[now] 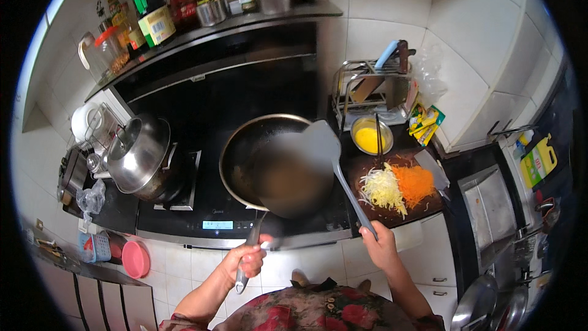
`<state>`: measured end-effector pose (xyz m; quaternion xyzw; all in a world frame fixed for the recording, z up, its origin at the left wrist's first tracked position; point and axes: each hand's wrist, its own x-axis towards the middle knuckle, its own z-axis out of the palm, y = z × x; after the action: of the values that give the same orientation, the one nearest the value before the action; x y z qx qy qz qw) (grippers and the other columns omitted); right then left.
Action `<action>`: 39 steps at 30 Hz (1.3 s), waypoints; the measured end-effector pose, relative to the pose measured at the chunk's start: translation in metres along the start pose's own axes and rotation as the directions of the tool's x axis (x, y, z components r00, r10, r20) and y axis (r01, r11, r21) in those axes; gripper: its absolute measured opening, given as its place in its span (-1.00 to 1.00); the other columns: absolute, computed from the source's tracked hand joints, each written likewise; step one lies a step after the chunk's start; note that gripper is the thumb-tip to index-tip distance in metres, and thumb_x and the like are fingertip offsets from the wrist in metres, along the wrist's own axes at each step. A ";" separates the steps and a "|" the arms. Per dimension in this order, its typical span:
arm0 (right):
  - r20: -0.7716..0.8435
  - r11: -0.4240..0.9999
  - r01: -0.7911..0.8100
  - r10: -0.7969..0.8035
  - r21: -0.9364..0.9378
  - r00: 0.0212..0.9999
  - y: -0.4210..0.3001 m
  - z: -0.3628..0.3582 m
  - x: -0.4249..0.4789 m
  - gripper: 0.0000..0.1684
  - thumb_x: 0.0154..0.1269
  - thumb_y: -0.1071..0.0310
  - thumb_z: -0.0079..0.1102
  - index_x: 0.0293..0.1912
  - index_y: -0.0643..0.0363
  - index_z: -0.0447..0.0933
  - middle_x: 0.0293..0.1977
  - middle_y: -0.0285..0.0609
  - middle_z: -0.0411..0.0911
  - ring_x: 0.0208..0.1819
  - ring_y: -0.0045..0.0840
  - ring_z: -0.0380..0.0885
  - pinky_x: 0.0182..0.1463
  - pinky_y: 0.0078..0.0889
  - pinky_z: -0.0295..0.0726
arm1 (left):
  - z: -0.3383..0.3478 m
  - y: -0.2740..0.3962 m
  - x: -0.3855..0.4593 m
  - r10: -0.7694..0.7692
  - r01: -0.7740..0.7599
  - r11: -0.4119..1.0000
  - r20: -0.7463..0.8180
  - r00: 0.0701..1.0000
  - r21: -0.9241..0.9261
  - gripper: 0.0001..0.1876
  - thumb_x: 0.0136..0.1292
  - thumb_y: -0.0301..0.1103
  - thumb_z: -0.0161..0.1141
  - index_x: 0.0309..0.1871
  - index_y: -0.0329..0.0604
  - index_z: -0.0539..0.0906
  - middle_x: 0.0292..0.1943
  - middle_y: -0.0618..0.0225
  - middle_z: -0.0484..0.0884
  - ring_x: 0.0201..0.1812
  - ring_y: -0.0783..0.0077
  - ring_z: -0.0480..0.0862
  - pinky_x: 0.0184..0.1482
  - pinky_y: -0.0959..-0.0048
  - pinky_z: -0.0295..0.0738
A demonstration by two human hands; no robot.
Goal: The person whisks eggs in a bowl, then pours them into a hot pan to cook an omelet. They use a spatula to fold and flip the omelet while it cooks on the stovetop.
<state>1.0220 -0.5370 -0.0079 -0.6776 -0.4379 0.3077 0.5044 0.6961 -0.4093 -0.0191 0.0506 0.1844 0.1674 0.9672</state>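
Observation:
My left hand grips the grey handle of a dark wok on the black cooktop. In my right hand is a grey spatula, its broad blade raised over the wok's right rim. Much of the wok's inside is blurred, so its contents cannot be told. Right of the wok, pale yellow-white shreds and orange shreds, apparently carrot, lie on a brown cutting board. Behind the board stands a metal bowl of yellow liquid like beaten egg, with dark chopsticks in it.
A lidded pot occupies the left burner. Beside the orange shreds lies a broad knife blade. A metal knife rack and yellow packets stand behind. Bottles and jars line the shelf. At right is a sink.

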 end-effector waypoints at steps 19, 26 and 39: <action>-0.569 0.700 0.262 0.246 0.664 0.785 0.077 -0.223 -0.174 -0.82 0.44 0.32 -0.11 -0.20 0.23 0.39 -0.63 -0.46 0.26 -0.70 -0.84 0.16 -0.67 -0.71 0.15 | 0.240 -0.189 0.114 -0.247 0.381 0.664 -0.292 0.924 0.643 -0.72 0.07 -0.59 0.12 -0.13 -0.36 0.38 -0.75 0.34 0.25 -0.84 0.49 0.29 -0.79 0.40 0.24; -0.821 0.833 0.222 0.388 0.506 0.418 0.116 -0.275 -0.220 -0.65 0.51 0.10 -0.29 -0.16 0.16 0.36 -0.66 -0.42 0.18 -0.74 -0.81 0.07 -0.71 -0.68 0.09 | 0.266 -0.278 0.245 -0.280 0.153 0.168 -0.101 0.955 0.974 -0.79 0.14 -0.68 0.06 -0.17 -0.25 0.39 -0.74 0.39 0.35 -0.80 0.48 0.44 -0.77 0.51 0.28; -0.836 0.863 0.097 0.445 0.496 0.321 0.115 -0.284 -0.236 -0.69 0.46 0.13 -0.15 -0.13 0.16 0.45 -0.63 -0.43 0.24 -0.69 -0.80 0.14 -0.66 -0.68 0.15 | 0.248 -0.346 0.347 -0.151 -0.484 -0.464 0.472 0.869 0.742 -0.87 0.08 -0.61 0.07 -0.30 -0.20 0.43 -0.61 0.50 0.39 -0.63 0.61 0.40 -0.55 0.55 0.33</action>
<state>1.1976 -0.8799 -0.0371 -0.6321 0.0968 0.0117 0.7687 1.1990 -0.6243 0.0379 0.8984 0.0373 0.0836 0.4295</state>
